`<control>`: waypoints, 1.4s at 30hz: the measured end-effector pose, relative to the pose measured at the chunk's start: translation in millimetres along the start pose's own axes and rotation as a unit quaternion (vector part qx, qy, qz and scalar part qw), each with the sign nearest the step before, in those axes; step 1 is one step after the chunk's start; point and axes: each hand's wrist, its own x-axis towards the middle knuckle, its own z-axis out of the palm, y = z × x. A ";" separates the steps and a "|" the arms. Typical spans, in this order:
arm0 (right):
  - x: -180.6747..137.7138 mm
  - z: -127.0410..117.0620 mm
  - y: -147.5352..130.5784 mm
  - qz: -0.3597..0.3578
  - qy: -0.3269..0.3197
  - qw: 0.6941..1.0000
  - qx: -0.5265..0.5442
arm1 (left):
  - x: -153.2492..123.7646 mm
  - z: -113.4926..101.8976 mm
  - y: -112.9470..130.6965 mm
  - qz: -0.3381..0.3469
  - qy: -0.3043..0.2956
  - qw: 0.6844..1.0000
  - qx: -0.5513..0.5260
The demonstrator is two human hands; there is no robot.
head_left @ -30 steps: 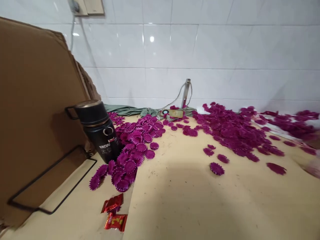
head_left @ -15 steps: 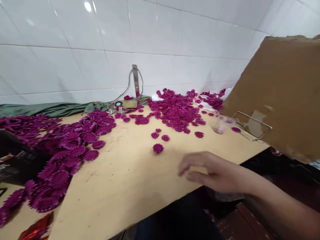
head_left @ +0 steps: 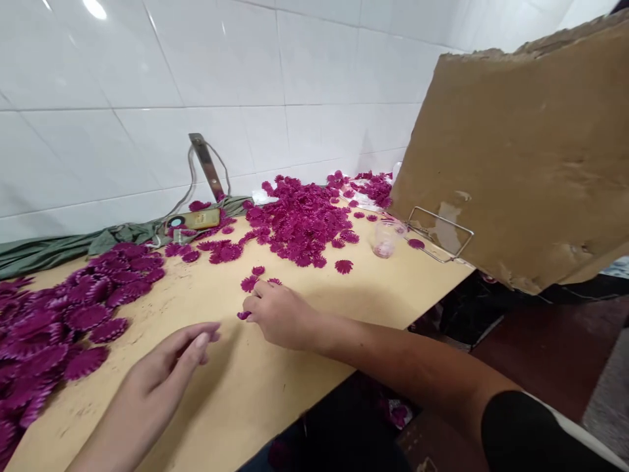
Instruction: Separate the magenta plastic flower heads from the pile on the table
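My right hand (head_left: 282, 316) reaches over the table with its fingers closed on a purple flower disc (head_left: 243, 315), whose edge pokes out by the fingertips. Just beyond the knuckles lie a few more small toothed discs (head_left: 249, 283). Lower left, my left hand (head_left: 160, 370) hovers above the board, thumb brought against the curled fingers. Its fingertips look purplish, and whatever they may hold is hidden. A gap separates the two hands. Left of them spreads a heap of larger purple discs (head_left: 88, 313); a pile of smaller ones (head_left: 302, 219) rises behind.
A clear plastic cup (head_left: 384, 241) stands right of the small pile, near a wire frame (head_left: 442, 233). A large cardboard sheet (head_left: 521, 151) leans at the right. Along the tiled wall (head_left: 236, 59) lie green cloth (head_left: 105, 241) and a yellowish device (head_left: 209, 218).
My right hand has moved left across the table and closed on a small flower disc. My left hand has come into view. The camera view has shifted to the right.
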 end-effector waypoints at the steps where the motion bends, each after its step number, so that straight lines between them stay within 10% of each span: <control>1: -3.6 -4.4 0.7 0.000 0.029 1.000 0.008 | 9.6 10.0 9.3 -0.025 -0.040 0.999 -0.026; 11: -36.4 -18.3 7.0 -0.069 0.195 0.976 0.063 | 36.0 63.3 35.3 -0.088 -0.137 0.967 -0.193; 16: -32.1 -26.1 6.3 0.094 0.167 0.941 0.279 | 44.2 68.5 30.2 -0.082 -0.064 0.964 -0.244; 21: -21.0 -25.6 13.6 0.199 0.007 0.881 0.429 | 44.9 71.1 28.8 -0.002 -0.065 0.987 -0.148; 42: -7.7 -28.8 11.4 0.268 0.019 0.944 0.192 | 45.3 80.5 52.2 0.096 -0.038 0.990 -0.095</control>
